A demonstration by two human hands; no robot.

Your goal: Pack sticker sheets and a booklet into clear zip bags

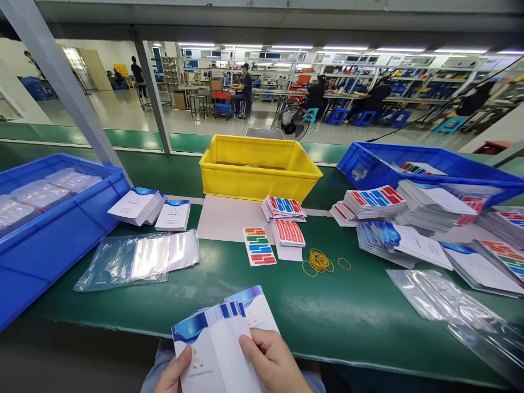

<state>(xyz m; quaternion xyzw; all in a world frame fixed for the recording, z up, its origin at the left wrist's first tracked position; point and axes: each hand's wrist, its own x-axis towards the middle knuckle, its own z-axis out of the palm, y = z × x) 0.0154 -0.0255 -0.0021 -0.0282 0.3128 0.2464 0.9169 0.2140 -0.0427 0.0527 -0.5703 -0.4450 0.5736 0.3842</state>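
A fanned bunch of white booklets with blue tops [223,349] is held between both hands at the table's front edge. My left hand [176,371] grips its left side, thumb on the front cover. My right hand [274,357] pinches the right side, with the thumb over the fanned edges. Ahead lie a sticker sheet [259,246] in orange, green, blue and red, a stack of red label sheets [289,233] and a pile of yellow rubber bands [318,262].
A yellow bin [257,183] stands at the back centre. Blue bins sit left [77,215] and right [409,177]. Booklet stacks [172,215], clear plastic bags [118,265] and more printed stacks [376,203] lie around. A slanted metal post [77,82] rises at left. People work beyond.
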